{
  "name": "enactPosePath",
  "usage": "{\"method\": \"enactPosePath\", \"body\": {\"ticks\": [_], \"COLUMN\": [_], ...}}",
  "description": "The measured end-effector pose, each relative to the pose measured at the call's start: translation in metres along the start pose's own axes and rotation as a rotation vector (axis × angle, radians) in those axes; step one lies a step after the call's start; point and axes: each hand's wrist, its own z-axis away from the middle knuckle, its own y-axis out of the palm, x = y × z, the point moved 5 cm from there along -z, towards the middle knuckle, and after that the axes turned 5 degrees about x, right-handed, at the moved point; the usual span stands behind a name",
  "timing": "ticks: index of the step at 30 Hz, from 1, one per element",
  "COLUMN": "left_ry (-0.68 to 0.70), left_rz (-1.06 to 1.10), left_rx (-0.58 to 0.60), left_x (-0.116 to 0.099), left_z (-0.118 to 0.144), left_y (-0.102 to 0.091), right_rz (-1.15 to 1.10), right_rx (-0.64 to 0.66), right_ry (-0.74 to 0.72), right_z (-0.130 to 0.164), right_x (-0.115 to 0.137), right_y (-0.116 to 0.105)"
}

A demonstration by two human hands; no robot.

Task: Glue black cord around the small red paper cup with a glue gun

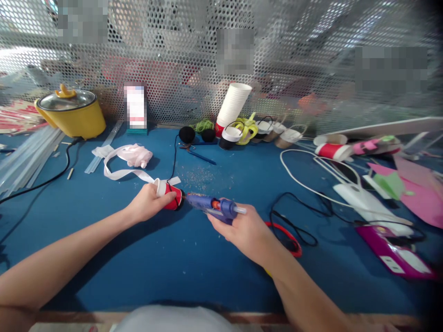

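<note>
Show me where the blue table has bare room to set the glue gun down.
Bare blue table lies between both forearms, near the front edge. Another patch sits between the pink ribbon and white cord. Crowded: cups along the mesh, cables and papers on the right.

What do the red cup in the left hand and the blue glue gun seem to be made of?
Red cup: probably paper, matte, with a white inside like the stacked cups behind. Glue gun: likely moulded plastic, slightly glossy blue with an orange part; a clear stick shows at its back.
</note>
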Motion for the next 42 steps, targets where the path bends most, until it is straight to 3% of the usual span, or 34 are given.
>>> {"method": "enactPosePath", "body": {"ticks": [6,15,28,35,38,42], "left_ry": [0.012,0.046,0.025,0.014,0.076,0.259], "left_rz": [0.005,0.001,0.010,-0.023,-0.073,-0.109], "left_rx": [-0.001,-0.001,-0.005,0.002,-0.020,-0.053], "left_x": [0.003,0.004,0.001,0.000,-0.003,-0.013], "left_z": [-0.002,-0.002,-0.002,0.000,0.002,0.006], "left_y": [0.002,0.002,0.001,0.002,0.002,-0.001], "right_rz": [-0.018,0.008,-0.001,-0.008,-0.035,-0.094], "right_rx": [0.048,0.000,0.122,0.071,0.052,0.053], "right_ry": [0.015,0.018,0.017,0.093,0.166,0.223], "right_z": [0.006,-0.002,0.007,0.003,0.003,0.004], "right_x": [0.000,-0.005,0.003,-0.001,-0.002,-0.003], "right_y": [0.003,0.003,0.004,-0.001,-0.004,-0.006]}}
